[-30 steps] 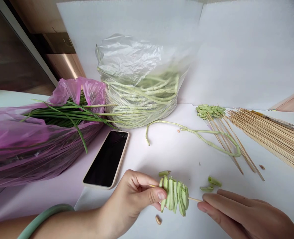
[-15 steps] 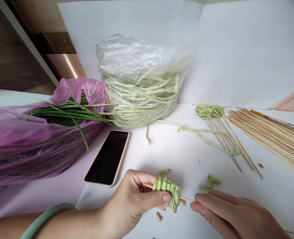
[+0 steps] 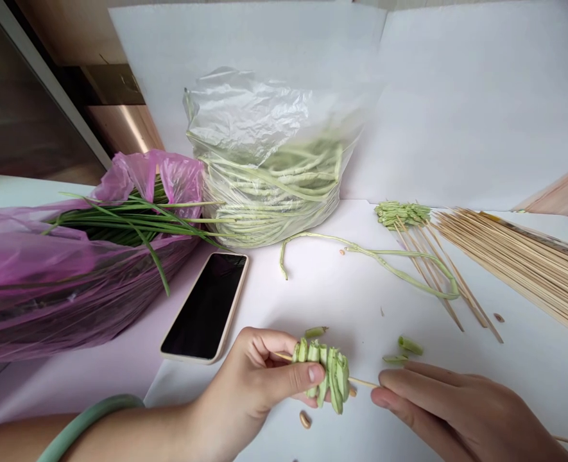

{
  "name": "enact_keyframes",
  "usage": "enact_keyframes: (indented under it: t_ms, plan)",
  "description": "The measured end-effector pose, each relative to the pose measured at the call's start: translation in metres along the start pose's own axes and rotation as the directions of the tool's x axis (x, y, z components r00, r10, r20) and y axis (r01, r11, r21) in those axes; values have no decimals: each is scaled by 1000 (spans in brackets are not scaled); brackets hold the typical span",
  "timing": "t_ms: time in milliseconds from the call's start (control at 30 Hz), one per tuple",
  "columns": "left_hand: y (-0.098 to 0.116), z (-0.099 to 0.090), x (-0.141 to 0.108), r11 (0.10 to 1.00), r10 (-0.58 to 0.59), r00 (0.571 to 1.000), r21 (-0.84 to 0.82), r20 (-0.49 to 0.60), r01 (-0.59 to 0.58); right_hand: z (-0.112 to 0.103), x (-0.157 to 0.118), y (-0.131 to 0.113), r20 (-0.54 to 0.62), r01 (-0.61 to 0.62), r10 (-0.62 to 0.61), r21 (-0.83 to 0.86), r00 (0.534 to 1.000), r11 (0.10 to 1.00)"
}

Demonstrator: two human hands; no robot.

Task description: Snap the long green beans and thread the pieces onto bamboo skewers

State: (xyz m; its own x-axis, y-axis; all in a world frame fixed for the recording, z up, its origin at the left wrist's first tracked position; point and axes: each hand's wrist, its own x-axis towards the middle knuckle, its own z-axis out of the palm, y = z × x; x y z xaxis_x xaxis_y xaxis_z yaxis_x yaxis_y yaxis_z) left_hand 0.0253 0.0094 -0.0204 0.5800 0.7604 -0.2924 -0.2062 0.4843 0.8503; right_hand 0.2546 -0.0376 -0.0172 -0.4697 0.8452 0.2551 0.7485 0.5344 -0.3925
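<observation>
My left hand (image 3: 264, 382), with a green bangle on its wrist, pinches a row of cut long bean pieces (image 3: 334, 378) threaded on a thin wooden skewer (image 3: 363, 383). The row is low in the middle of the head view. Thumb and fingers of my right hand (image 3: 461, 407) are closed on the bare skewer to the right of the beans. Its far end shows beyond that hand at the lower right. Loose bean scraps (image 3: 410, 345) and brown seeds (image 3: 305, 419) lie on the white surface close by.
A clear bag of long beans (image 3: 274, 192) stands at the back, a purple bag of green stalks (image 3: 33, 276) at left. A phone (image 3: 205, 307) lies left of centre. One long bean (image 3: 375, 252), finished skewers (image 3: 403, 214) and a pile of bare skewers (image 3: 519, 256) lie to the right.
Both hands stay almost in place with the skewer. The bean pieces under my left thumb have shifted slightly and turned on the skewer. The whole view has moved a little.
</observation>
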Motion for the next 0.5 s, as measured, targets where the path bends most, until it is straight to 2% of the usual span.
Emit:
enact_keyframes:
  t_ms: [100,167,267,333,500]
  plan:
    - [1,-5,1,1000,12,998,-24,-65,-13,-5,-2,-3,-70,-15,8,-103,998,995]
    - [1,-10,3,999,36,992,4,-117,-36,-8,-3,-5,-39,-71,66,-134,997,988]
    - [-2,-15,7,999,36,995,42,-89,-32,-9,-1,-5,47,-114,121,-128,992,985]
    - [-5,-16,8,999,13,997,40,-78,-10,-9,-1,-5,58,-110,118,-120,991,987]
    - [-4,-10,6,1000,-17,999,20,-45,18,-5,-9,0,-99,-16,-4,-203,995,979]
